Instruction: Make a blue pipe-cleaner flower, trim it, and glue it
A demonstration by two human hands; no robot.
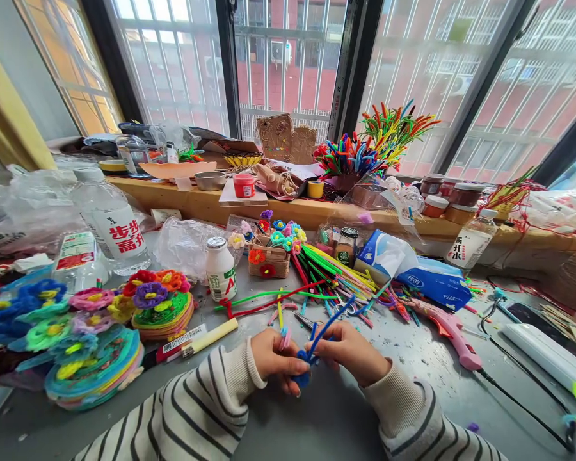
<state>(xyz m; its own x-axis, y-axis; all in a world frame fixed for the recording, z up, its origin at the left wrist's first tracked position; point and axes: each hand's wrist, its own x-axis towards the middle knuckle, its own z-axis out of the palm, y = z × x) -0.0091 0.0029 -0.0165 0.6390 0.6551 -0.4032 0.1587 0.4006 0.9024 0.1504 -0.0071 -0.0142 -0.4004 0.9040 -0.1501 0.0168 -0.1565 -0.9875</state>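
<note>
My left hand [277, 360] is closed, pinching the curled, looped part of a blue pipe cleaner [301, 376] between thumb and fingers. The fingers of my right hand [349, 351] are closed on the same pipe cleaner, near where its straight end slants up to the right. A bit of pink fuzzy material [285, 338] shows at my left fingers; whether it is held I cannot tell. Beyond my hands lie scissors [344, 305], partly hidden, and a heap of colourful pipe cleaners [333, 272]. Left of my left hand lies a pale yellow stick-shaped tool [214, 335].
Fuzzy flowers [84, 320] on coiled round bases crowd the left. A white bottle [219, 269] and a flower-decorated small basket [269, 256] stand ahead. At right are a pink glue gun [454, 333] with its cord, a blue tissue pack [413, 269] and a white power strip [542, 358].
</note>
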